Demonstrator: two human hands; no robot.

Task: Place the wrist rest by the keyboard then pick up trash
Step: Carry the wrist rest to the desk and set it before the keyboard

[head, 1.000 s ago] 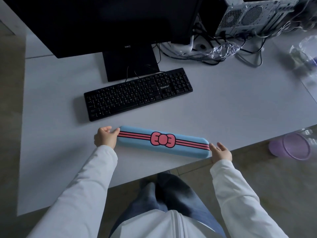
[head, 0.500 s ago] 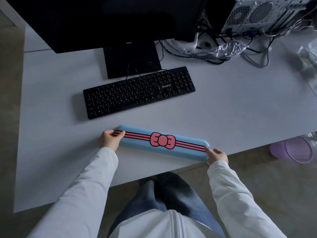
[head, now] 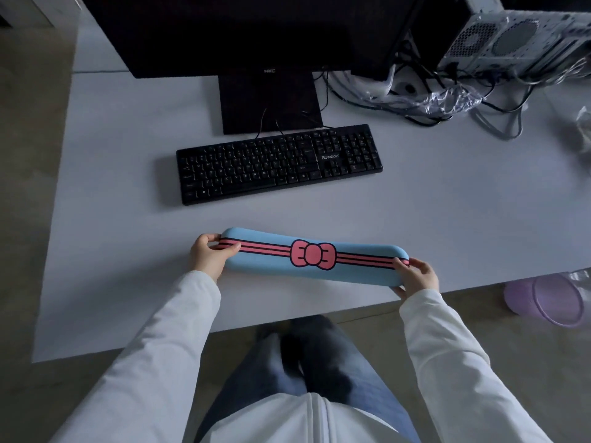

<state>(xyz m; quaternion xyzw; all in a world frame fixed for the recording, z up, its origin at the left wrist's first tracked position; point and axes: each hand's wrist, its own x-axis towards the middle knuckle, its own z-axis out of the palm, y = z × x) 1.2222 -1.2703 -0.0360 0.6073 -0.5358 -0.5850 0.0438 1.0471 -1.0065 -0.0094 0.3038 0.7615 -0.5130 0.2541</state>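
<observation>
Long, rounded blue wrist rest [head: 315, 262], soft-looking, pink stripes and bow, held over the white desk [head: 447, 219] near its front edge, apart from the black keyboard [head: 278, 163]. Left hand [head: 209, 259] clamped on one end, right hand [head: 415, 278] on the other. Clear crinkled plastic [head: 447, 99] among cables. Lilac round bin [head: 550, 300] on floor; contents unclear.

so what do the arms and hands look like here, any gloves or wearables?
Both hands bare: left hand and right hand show no gloves, rings or watch. Long off-white sleeves cover both arms to the wrists, plain fabric, no markings or cables.
</observation>
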